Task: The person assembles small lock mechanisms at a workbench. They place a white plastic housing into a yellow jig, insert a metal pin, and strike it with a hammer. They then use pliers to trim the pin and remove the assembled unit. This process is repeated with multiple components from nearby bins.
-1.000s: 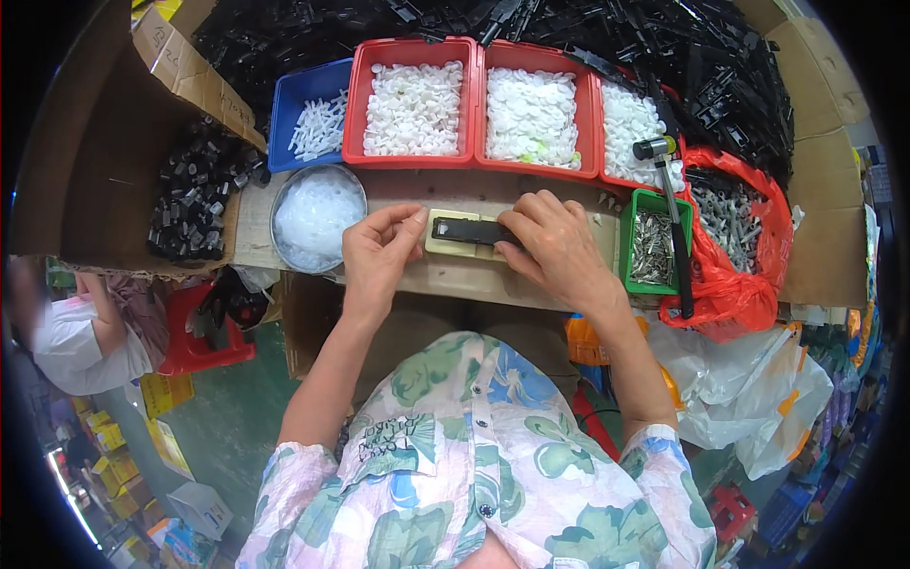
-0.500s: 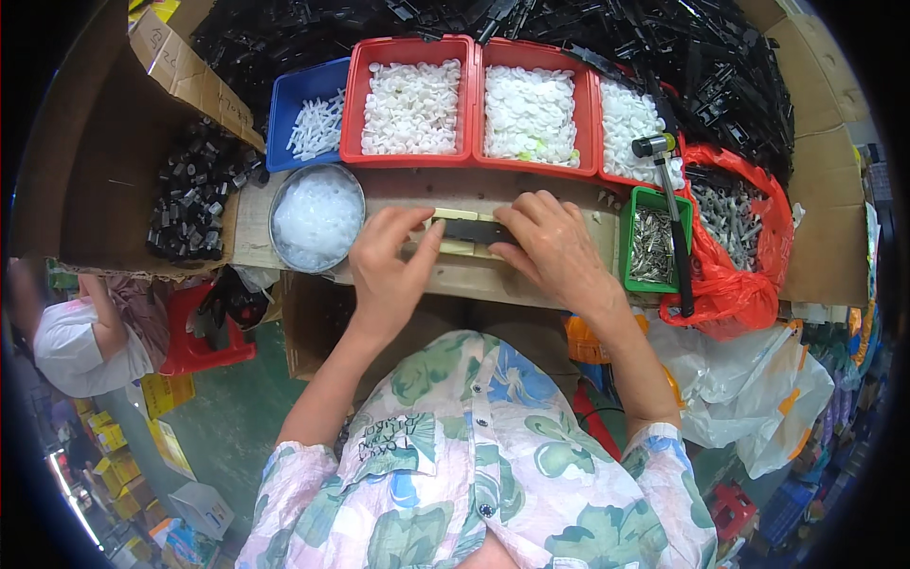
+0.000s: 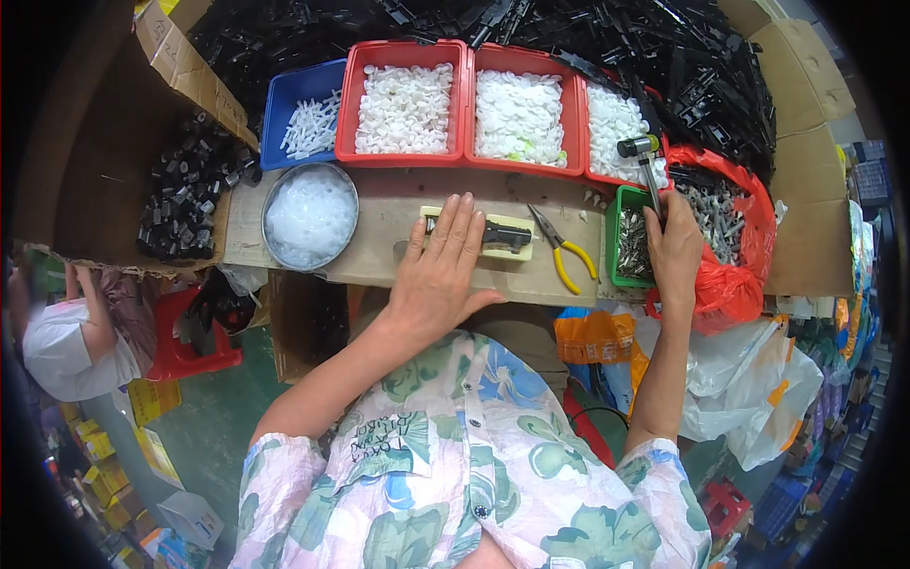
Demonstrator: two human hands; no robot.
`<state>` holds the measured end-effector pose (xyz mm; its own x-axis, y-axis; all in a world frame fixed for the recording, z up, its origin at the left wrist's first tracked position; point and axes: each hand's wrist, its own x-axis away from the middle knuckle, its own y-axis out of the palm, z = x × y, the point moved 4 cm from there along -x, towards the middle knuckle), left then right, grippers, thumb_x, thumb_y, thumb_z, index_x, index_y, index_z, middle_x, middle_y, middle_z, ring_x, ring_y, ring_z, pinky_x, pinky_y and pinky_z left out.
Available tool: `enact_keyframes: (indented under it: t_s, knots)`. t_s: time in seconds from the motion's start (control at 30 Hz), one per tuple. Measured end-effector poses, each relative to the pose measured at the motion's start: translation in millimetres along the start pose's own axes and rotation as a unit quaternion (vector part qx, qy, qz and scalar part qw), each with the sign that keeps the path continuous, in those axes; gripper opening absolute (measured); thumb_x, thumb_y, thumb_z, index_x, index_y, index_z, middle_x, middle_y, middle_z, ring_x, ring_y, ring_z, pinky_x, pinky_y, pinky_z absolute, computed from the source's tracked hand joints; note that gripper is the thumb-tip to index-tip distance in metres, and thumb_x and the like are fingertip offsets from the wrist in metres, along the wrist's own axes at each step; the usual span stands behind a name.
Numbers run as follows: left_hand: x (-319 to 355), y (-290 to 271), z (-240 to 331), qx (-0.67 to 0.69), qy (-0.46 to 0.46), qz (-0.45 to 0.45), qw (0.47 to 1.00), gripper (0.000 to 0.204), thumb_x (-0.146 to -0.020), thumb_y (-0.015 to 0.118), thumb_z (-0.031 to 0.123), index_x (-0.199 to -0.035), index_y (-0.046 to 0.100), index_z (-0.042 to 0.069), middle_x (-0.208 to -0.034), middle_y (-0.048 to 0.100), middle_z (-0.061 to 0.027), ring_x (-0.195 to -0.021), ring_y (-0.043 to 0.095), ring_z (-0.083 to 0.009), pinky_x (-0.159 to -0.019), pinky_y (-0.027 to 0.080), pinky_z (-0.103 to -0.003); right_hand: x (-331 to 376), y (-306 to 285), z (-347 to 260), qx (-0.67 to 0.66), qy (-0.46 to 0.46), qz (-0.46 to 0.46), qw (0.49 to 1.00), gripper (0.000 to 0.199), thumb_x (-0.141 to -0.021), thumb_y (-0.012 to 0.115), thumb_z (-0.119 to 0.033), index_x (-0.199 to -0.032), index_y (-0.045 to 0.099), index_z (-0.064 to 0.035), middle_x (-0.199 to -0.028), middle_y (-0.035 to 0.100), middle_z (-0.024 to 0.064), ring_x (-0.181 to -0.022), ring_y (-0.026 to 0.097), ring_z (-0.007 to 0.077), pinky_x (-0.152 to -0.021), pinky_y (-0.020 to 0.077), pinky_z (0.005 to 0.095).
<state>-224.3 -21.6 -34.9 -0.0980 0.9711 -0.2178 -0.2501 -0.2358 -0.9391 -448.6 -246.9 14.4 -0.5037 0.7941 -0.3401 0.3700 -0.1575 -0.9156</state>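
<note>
My left hand [image 3: 438,270] lies flat, fingers stretched, across a long black plastic part [image 3: 505,236] set in a cream block-shaped holder [image 3: 519,253]. The part's right end shows past my fingers; the rest is mostly covered. At the right, my right hand [image 3: 675,247] is wrapped round the handle of a small mallet [image 3: 637,146], its head pointing up and away. The mallet rests over a green tray [image 3: 614,228] of small metal pieces. Between the holder and the green tray lie pliers with yellow handles [image 3: 571,270].
Red bins [image 3: 464,114] of white plastic pieces and a blue bin [image 3: 271,123] line the back. A round metal bowl [image 3: 275,248] holds a whitish, glossy mass. A red bag [image 3: 758,242] of screws sits right. Black parts [image 3: 711,76] heap behind; a carton [image 3: 104,180] stands left.
My right hand has left the black part and moved right onto the mallet handle. My left hand has gone from pinching the part to lying flat over it. The pliers have come into view.
</note>
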Motion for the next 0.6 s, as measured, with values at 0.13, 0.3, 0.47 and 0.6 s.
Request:
enact_keyframes:
  t_s: [0.13, 0.3, 0.47, 0.6]
  knots:
    - [-2, 6, 0, -0.043, 0.004, 0.013, 0.999, 0.107, -0.071, 0.075, 0.057, -0.147, 0.038, -0.009, -0.156, 0.035, -0.0264, -0.148, 0.031, -0.0375, -0.119, 0.023, -0.048, 4, 2, -3, -0.038, -0.012, 0.034, 0.999, 0.016, -0.094, 0.06, -0.008, -0.108, 0.057, 0.0009, -0.096, 0.064, 0.0226, -0.088, 0.063, 0.0432, -0.075, 0.048, 0.0494]
    - [-2, 9, -4, -0.1, 0.046, 0.044, 0.993, 0.105, -0.068, 0.077, 0.056, -0.143, 0.043, -0.01, -0.149, 0.043, -0.0287, -0.141, 0.041, -0.0397, -0.113, 0.035, -0.047, 29, -20, -56, -0.181, -0.005, -0.021, 0.983, 0.016, -0.098, 0.056, -0.011, -0.11, 0.058, -0.0007, -0.09, 0.064, 0.0234, -0.081, 0.064, 0.0439, -0.068, 0.0483, 0.0496]
    - [-4, 8, -4, -0.11, 0.062, 0.052, 0.991, 0.103, -0.068, 0.076, 0.056, -0.141, 0.046, -0.01, -0.145, 0.047, -0.029, -0.137, 0.046, -0.0405, -0.109, 0.04, -0.047, 67, -4, -104, -0.246, -0.069, -0.173, 0.951, 0.017, -0.099, 0.056, -0.013, -0.111, 0.06, -0.003, -0.087, 0.065, 0.0232, -0.078, 0.065, 0.0447, -0.065, 0.0487, 0.0505]
    - [-6, 10, -4, -0.118, 0.07, 0.063, 0.989, 0.101, -0.069, 0.075, 0.056, -0.14, 0.047, -0.01, -0.142, 0.05, -0.0287, -0.136, 0.047, -0.0406, -0.108, 0.042, -0.047, 69, -7, -111, -0.222, -0.098, -0.147, 0.959, 0.022, -0.096, 0.059, -0.01, -0.117, 0.06, -0.0009, -0.091, 0.067, 0.023, -0.08, 0.066, 0.0436, -0.067, 0.0504, 0.0492]
